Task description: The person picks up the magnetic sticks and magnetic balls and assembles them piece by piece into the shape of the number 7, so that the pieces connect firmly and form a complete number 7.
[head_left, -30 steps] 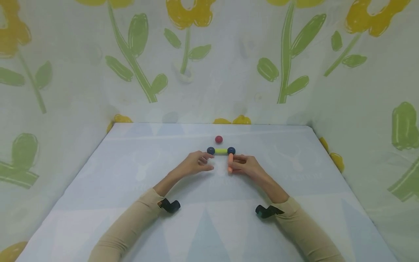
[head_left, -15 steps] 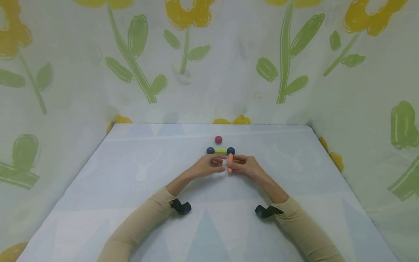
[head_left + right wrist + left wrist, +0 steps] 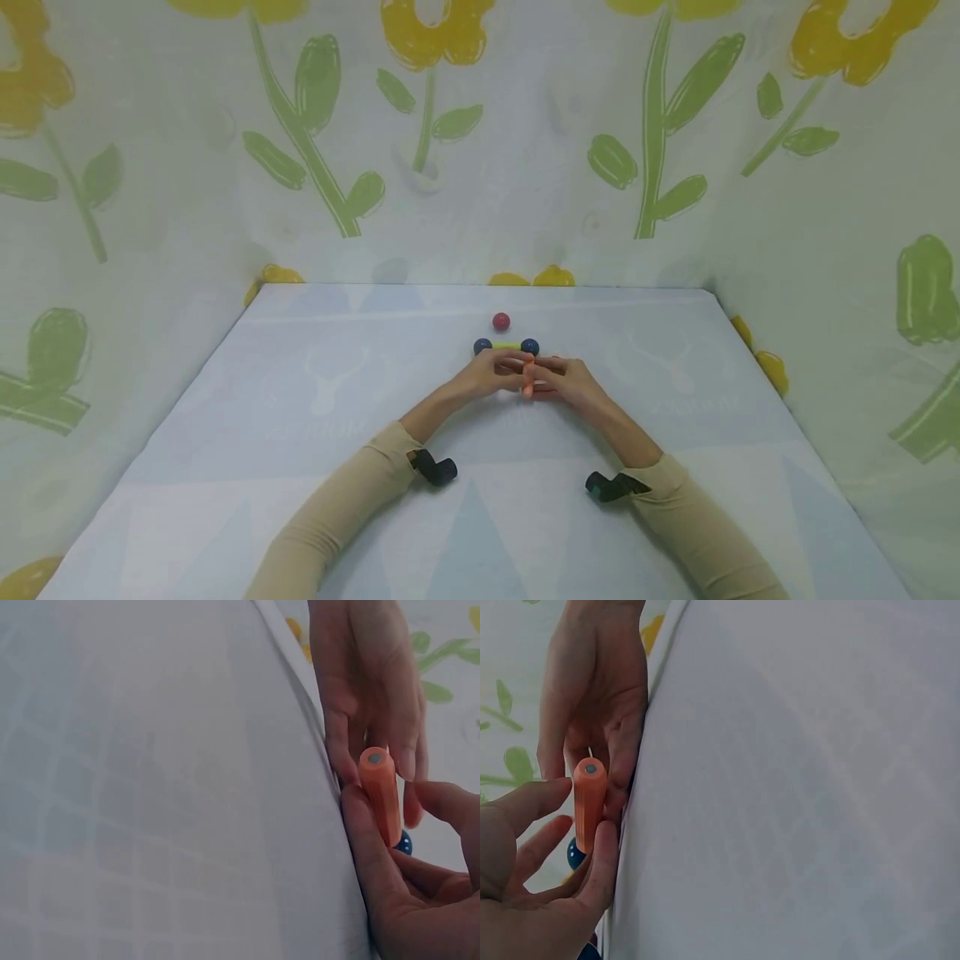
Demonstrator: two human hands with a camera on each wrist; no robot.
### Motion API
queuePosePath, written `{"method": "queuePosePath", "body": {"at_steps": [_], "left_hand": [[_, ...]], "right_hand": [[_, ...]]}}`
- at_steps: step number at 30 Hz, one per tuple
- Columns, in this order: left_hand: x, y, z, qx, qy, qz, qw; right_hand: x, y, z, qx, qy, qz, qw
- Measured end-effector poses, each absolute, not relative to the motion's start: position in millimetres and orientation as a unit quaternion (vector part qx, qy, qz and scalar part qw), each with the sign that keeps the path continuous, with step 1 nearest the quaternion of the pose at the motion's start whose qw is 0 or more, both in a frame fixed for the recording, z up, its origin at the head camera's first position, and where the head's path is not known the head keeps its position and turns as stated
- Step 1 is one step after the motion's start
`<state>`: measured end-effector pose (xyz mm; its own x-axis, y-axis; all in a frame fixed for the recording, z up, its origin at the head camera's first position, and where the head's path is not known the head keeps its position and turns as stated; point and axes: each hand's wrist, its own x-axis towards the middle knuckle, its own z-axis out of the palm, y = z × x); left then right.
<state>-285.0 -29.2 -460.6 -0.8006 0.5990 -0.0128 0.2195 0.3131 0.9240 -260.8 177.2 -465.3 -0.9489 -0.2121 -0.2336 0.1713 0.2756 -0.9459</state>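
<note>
An orange magnetic rod (image 3: 528, 389) stands between my two hands, a grey metal dot showing in its end in both wrist views. My right hand (image 3: 576, 383) holds it from the right with thumb and fingers. From the left, my left hand (image 3: 480, 377) pinches the same rod, its thumb and index fingertip at the rod's sides in the left wrist view. Just beyond the hands lies a yellow-green rod (image 3: 506, 345) with a dark blue ball (image 3: 482, 345) at its left end and another blue ball (image 3: 530, 346) at its right end. Fingers partly cover these.
A red ball (image 3: 501, 321) sits farther back on the pale cloth-covered table (image 3: 465, 533). Flower-printed cloth walls (image 3: 525, 167) rise behind the table and along both sides. Black wrist cameras (image 3: 435, 468) are strapped at both sleeves.
My left hand has moved right, from beside the left blue ball to the orange rod, and now grips it too. My right hand has stayed in place holding the rod.
</note>
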Motion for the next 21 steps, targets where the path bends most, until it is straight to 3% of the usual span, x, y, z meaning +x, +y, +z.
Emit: {"method": "queuePosePath", "body": {"at_steps": [21], "left_hand": [[-289.5, -24.2, -458.6, 0.232, 0.8, 0.517, 0.198]], "right_hand": [[-256.6, 178.1, -456.5, -0.023, 0.751, -0.631, 0.193]]}}
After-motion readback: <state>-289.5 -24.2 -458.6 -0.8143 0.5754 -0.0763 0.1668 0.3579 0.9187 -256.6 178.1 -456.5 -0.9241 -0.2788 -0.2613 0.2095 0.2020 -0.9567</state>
